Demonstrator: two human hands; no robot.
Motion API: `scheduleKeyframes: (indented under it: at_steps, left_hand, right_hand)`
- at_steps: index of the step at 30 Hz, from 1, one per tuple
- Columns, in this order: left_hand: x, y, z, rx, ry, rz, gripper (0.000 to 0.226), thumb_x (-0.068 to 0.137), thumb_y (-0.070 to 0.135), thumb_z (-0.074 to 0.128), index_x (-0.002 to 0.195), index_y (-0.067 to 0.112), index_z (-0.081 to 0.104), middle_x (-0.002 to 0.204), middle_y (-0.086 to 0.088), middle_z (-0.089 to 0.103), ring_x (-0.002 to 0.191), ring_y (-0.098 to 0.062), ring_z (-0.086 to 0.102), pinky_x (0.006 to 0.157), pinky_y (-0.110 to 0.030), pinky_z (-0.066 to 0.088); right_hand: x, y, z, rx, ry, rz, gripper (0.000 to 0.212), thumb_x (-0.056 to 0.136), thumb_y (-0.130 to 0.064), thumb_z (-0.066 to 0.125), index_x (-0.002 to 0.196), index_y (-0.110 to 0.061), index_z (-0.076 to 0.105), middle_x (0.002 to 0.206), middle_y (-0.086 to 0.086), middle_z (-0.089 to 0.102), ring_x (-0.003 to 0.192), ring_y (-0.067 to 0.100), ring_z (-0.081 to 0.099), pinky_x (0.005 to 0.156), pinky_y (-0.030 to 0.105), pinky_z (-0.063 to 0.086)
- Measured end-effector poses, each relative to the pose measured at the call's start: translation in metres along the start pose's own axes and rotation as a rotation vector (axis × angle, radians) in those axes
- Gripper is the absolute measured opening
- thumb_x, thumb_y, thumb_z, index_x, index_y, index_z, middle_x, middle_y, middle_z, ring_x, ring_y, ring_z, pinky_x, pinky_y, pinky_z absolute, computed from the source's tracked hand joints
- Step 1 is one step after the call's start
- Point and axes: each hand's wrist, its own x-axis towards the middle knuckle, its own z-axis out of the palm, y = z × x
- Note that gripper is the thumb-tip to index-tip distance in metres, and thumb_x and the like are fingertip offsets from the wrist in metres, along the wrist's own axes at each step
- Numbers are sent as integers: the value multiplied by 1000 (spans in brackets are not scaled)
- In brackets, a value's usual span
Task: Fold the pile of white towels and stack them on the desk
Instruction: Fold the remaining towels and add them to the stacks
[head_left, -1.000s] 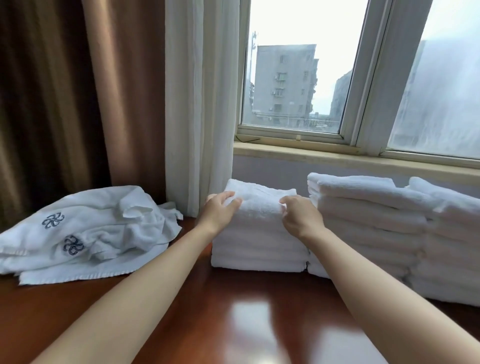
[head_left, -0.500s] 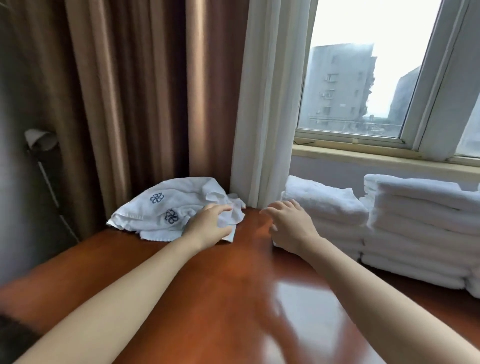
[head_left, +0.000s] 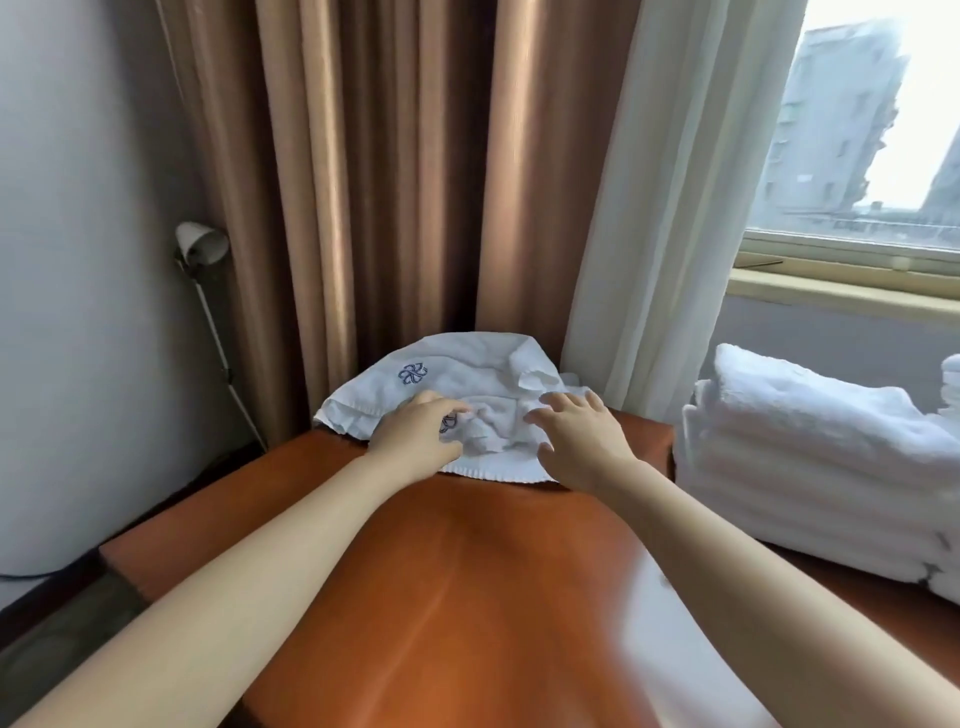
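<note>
A glossy reddish-brown desk (head_left: 467, 597) is running toward brown curtains (head_left: 363, 182) at the far side, a lamp (head_left: 200, 244) standing at far left. A crumpled towel (head_left: 467, 384) is lying at the far edge. The left hand (head_left: 415, 441) is pinching its cloth; the right hand (head_left: 582, 441) is resting spread open on it. A folded stack (head_left: 810, 467) is sitting at right, below the window (head_left: 857, 156).

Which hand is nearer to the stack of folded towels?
Right. The right hand lies on the crumpled towels, on the side toward the folded stack; the left hand is farther away.
</note>
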Motion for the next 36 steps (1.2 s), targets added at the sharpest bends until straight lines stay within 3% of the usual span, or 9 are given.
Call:
scheduleKeyframes:
  at_steps: [5,11,15,19,23,25,29,32,36]
  left_hand:
    - [39,-18,15,71,20,-4,52,92,30,60,142,33,47,147,7,43,133,-17,43,101,-37,44]
    - [66,-36,29,157,35,-9,66,94,4,43,152,32,29,158,5,31,137,-19,40,89,-34,46]
    - [76,-43,42,264,65,-77,71,92,2,51,154,27,25,146,-2,45,122,-25,53,77,-33,44]
    - [81,-46,47,270,149,-100,36,93,3,50,122,22,62,120,0,59,104,-22,59,78,-33,48]
    - [71,-49,49,138,215,-76,21,99,15,52,109,21,68,115,4,63,101,-20,60,77,-32,46]
    - [65,-52,43,45,239,-71,17,99,21,55,107,22,70,113,5,64,98,-17,61,78,-34,49]
    - [44,-44,25,-138,340,-49,16,98,23,58,108,20,70,112,8,64,97,-11,60,76,-28,48]
    - [24,-26,4,-299,440,-2,13,99,21,55,104,21,66,108,12,62,95,-8,58,77,-26,48]
    - [-3,5,-27,-446,535,83,10,101,23,52,101,24,62,101,15,66,94,-2,58,77,-22,46]
  right_hand:
    - [46,7,11,38,-20,16,51,95,-24,52,145,-35,47,166,5,3,151,25,9,122,44,14]
    - [83,5,22,79,-116,86,45,94,-20,49,135,-36,59,166,-5,-11,149,24,10,106,43,33]
    - [92,3,32,92,-175,108,51,93,-16,47,141,-34,51,164,-12,2,139,22,26,77,35,39]
    - [97,-2,36,149,-101,191,49,95,-15,43,139,-34,53,155,-17,28,130,18,38,79,40,52]
    - [96,-4,35,138,148,202,35,92,-8,44,108,-23,71,109,-4,63,107,21,59,69,30,44]
    - [90,-1,31,123,243,152,36,87,-3,48,96,-24,76,90,-6,64,101,21,60,74,29,36]
    - [76,-5,17,294,323,135,35,92,-5,49,104,-24,75,105,-4,72,106,19,60,85,33,46]
    - [57,-15,2,518,368,165,39,96,-3,38,107,-21,71,111,-5,62,103,16,57,77,33,50]
    - [20,-26,-23,801,481,165,39,95,2,37,102,-17,70,108,-6,52,89,3,52,69,6,38]
